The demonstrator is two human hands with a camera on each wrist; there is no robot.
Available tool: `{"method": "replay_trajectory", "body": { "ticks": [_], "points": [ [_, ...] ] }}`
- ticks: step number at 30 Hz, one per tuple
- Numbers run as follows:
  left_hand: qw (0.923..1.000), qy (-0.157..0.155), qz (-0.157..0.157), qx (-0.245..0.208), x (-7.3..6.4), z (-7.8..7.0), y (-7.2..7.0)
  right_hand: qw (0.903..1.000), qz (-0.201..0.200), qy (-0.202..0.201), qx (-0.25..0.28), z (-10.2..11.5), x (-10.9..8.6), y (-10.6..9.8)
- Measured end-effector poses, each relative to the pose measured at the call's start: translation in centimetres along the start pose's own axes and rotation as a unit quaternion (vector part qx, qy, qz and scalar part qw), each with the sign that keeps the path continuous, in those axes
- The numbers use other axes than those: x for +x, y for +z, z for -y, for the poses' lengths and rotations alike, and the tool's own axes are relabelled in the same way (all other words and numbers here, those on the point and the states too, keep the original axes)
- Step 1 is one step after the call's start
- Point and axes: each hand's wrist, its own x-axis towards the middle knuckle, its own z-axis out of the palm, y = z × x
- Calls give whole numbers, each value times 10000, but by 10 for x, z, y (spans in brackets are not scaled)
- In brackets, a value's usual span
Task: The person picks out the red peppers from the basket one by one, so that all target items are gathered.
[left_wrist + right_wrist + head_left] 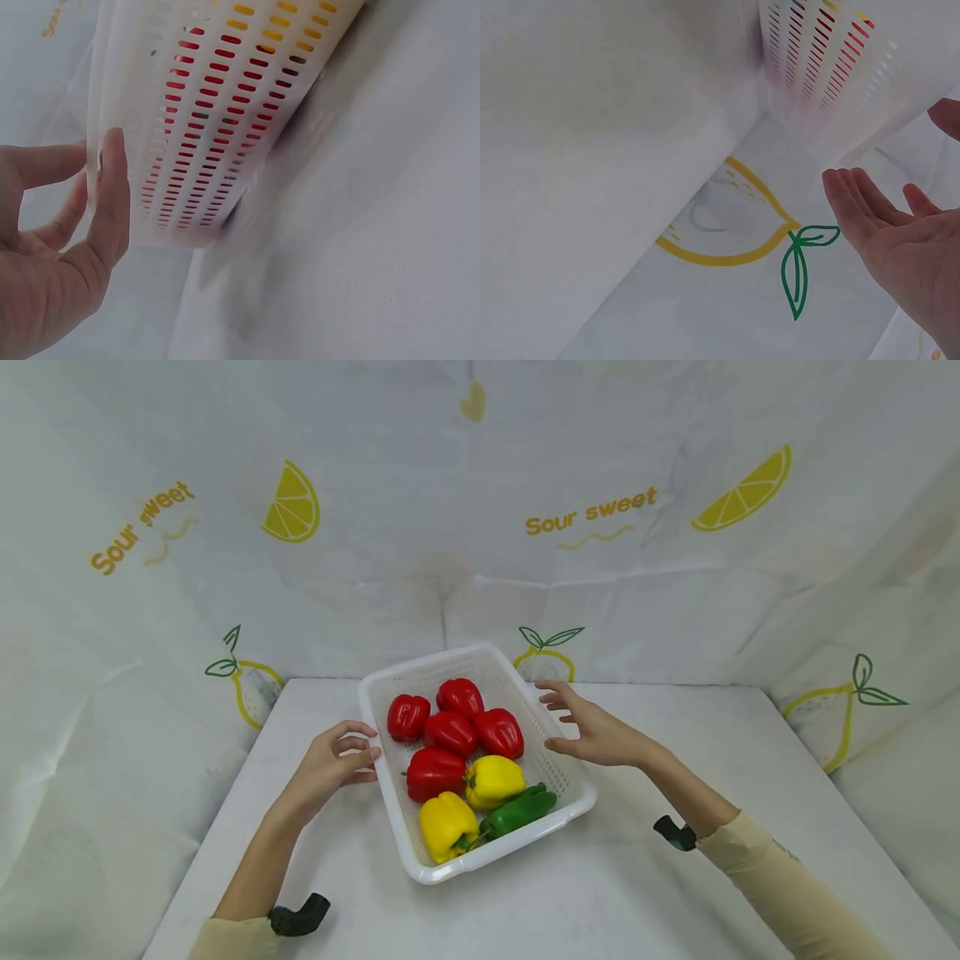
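The white basket [570, 802] sits mid-table, loaded with red, yellow and green peppers [450, 733]. The left hand [330, 768] is at the basket's left wall, fingers loosely curled and holding nothing. The right hand [592, 731] hovers just beside the right rim, fingers spread (no contact visible). Judged step: taking hold of the basket from both sides. The next move calls for an even grip on both rims. Both wrist views cut the basket off; whether the left fingertips touch it is unclear.
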Motion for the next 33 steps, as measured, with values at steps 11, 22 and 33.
{"method": "replay_trajectory", "body": {
  "ticks": [11, 22, 33],
  "points": [
    [9996, -94, -73, -267, -3, -1, 4, 9998, -50, -190, -23, 29, 29, -16],
    [9989, -236, -214, -335, -3, -1, 8, 9971, 42, -631, -412, 63, 66, -20],
    [9984, -232, -206, -475, -3, 2, 10, 9948, 692, -675, -309, 86, 107, -11]
  ]
}}
